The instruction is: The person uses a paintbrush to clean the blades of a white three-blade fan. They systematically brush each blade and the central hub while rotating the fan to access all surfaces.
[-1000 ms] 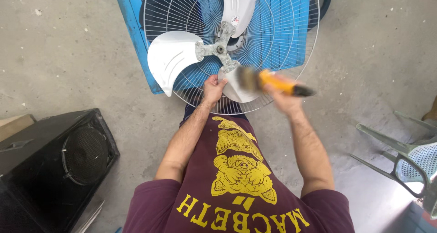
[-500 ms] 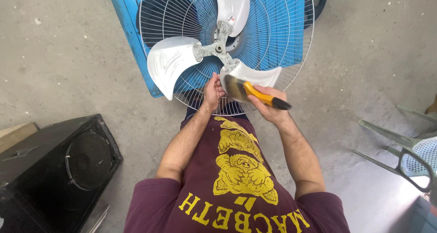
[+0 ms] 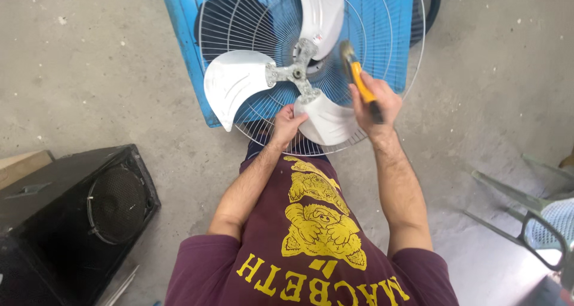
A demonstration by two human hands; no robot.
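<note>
Three white blades (image 3: 239,81) fan out from the grey hub (image 3: 297,72), with the wire guard (image 3: 382,37) behind them and a blue board (image 3: 179,37) under it all on the concrete floor (image 3: 89,84). Left hand (image 3: 287,123) pinches the near blade's (image 3: 326,120) edge, fingers curled on it. Right hand (image 3: 373,105) is wrapped tight round a yellow brush (image 3: 357,78), bristles up beside the hub, above the near blade. Black speaker (image 3: 72,216) sits low left; green chair (image 3: 532,216) at the right edge.
</note>
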